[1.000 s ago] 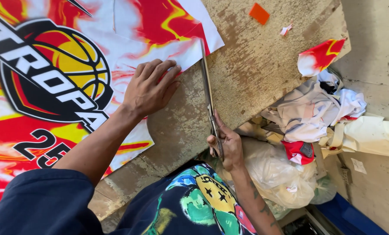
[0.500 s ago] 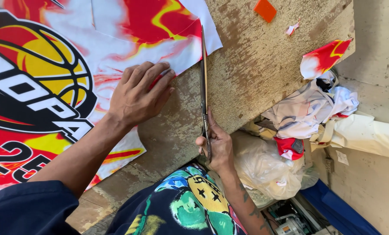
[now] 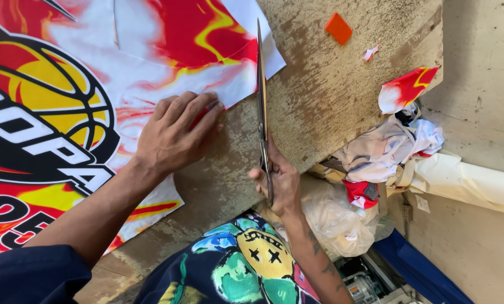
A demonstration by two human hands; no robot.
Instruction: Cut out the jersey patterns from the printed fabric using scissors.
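Observation:
A large printed fabric sheet (image 3: pixel 150 50) in red, yellow and white, with a basketball design, lies flat on a worn wooden table (image 3: pixel 331 95). My left hand (image 3: pixel 176 132) presses flat on the sheet's edge, fingers spread. My right hand (image 3: pixel 277 180) grips the handles of long scissors (image 3: pixel 261 84). The blades point away from me and run along the sheet's right edge, with the tip at the white corner of the fabric.
A small orange piece (image 3: pixel 338 28) and a tiny fabric scrap (image 3: pixel 370 53) lie on the table. Beyond the table's right edge are piled fabric offcuts (image 3: pixel 393 146), a clear plastic bag (image 3: pixel 336 217), a paper roll (image 3: pixel 466 180) and a blue surface (image 3: pixel 415 270).
The scissors have slid farther up along the fabric's right edge toward the white corner. My left hand stays pressed on the sheet.

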